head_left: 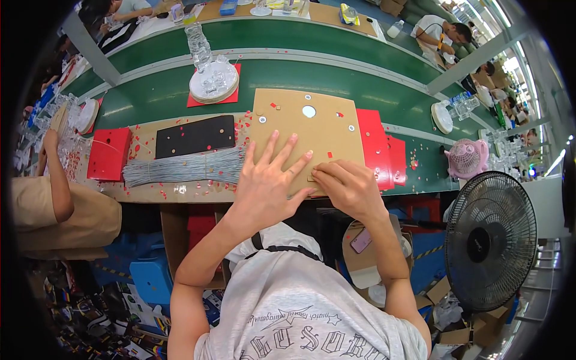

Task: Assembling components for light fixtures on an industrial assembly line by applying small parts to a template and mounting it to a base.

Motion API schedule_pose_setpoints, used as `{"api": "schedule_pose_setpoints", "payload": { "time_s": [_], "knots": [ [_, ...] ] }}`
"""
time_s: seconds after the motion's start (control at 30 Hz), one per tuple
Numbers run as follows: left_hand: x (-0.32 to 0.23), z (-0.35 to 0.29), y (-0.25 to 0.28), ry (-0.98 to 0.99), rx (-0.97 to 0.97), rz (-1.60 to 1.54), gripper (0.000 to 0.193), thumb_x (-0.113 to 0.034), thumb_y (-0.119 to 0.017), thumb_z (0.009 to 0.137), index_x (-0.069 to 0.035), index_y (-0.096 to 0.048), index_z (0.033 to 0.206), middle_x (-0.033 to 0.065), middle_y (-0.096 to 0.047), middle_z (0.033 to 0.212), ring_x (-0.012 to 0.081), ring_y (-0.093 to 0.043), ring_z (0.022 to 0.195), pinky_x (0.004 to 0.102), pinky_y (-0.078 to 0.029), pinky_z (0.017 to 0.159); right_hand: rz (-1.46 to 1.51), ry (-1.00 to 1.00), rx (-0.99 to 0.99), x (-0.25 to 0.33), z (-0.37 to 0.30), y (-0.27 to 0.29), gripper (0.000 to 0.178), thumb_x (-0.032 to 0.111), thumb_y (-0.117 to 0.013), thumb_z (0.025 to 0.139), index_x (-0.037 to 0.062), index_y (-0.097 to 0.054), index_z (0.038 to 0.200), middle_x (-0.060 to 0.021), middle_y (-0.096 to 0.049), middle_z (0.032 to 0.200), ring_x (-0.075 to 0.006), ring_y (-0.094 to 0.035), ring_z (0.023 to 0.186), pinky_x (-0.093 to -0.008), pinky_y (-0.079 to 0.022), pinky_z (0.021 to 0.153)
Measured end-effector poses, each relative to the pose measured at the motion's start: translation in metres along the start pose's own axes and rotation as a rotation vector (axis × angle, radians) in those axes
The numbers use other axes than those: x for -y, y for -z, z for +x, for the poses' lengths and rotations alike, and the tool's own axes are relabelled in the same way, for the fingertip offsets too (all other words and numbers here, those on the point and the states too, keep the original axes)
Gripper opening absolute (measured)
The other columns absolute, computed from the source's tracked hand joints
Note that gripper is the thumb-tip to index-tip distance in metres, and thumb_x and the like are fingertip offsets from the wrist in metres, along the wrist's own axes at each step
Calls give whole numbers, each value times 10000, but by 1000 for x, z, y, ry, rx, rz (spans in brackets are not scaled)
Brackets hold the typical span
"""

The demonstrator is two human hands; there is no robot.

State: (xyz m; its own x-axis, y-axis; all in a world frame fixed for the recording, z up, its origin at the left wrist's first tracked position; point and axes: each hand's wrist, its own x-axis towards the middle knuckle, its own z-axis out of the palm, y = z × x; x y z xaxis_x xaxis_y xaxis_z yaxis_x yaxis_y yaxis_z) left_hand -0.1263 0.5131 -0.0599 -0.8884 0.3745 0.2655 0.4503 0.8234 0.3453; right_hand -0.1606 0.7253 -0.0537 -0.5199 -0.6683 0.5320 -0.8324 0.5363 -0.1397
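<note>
A brown cardboard sheet lies flat at the near edge of the bench. It has a round opening with white in it, a few small pale round spots and small red bits on top. My left hand lies on its near left part, fingers spread. My right hand is at the near right edge with thumb and fingertips pinched together beside a small slot or flap. What they pinch, if anything, is too small to make out. Red sheets stick out from under the cardboard's right side.
Left of the cardboard lie a bundle of grey wires, a black panel and a red box. Behind stands a clear stacked piece on a white round base. A black fan stands right; a co-worker's arm is left.
</note>
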Motion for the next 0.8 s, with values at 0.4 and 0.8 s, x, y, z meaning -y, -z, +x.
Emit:
{"api": "schedule_pose_setpoints", "payload": {
  "time_s": [0.4,0.8],
  "knots": [
    [3,0,2,83,-15,-24,561,-447,-688,897,-204,-623,1399,151,-445,1558,388,-353,1470,613,-257,1172,-135,-394,-317,1,3,3,205,-73,-668,803,-25,-712,997,-159,-709,1077,-337,-682,979,-423,-552,851],
    [-31,21,-40,77,-187,-26,588,-379,-661,896,94,-635,1244,222,-586,1388,325,-478,1381,462,-315,1172,252,-315,377,55,-46,-289,403,181,-654,883,61,-583,1261,-212,-545,1335,-398,-602,1097,-486,-522,888]
  ]
}}
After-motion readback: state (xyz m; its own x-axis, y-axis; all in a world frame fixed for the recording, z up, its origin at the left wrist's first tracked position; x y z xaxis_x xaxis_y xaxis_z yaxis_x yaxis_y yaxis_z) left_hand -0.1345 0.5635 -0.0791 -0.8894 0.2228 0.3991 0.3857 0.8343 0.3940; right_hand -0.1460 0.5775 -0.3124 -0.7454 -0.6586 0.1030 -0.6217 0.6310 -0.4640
